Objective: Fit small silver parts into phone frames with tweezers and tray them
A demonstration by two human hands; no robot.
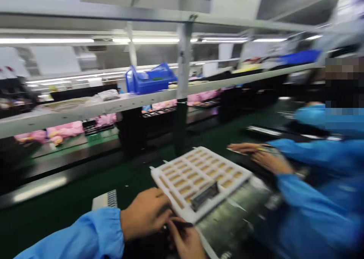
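My left hand [146, 213], in a blue sleeve, is closed with its fingers curled at the near left corner of a white compartment tray [226, 198]. Whatever it grips is hidden. Just below it, my right hand [189, 240] is pinched on a small dark part [181, 223], blurred and too small to identify. The two hands almost touch. The tray has rows of slots with tan bottoms, and a dark rectangular frame-like piece [205, 196] lies across its near side.
A spiral notebook [105, 200] lies left of my hands on the dark green bench [136, 179]. On the right, a co-worker's hands [261, 156] and blue sleeves are close to the tray. A shelf [108, 106] with a blue bin [150, 80] and a metal post [184, 62] stand ahead.
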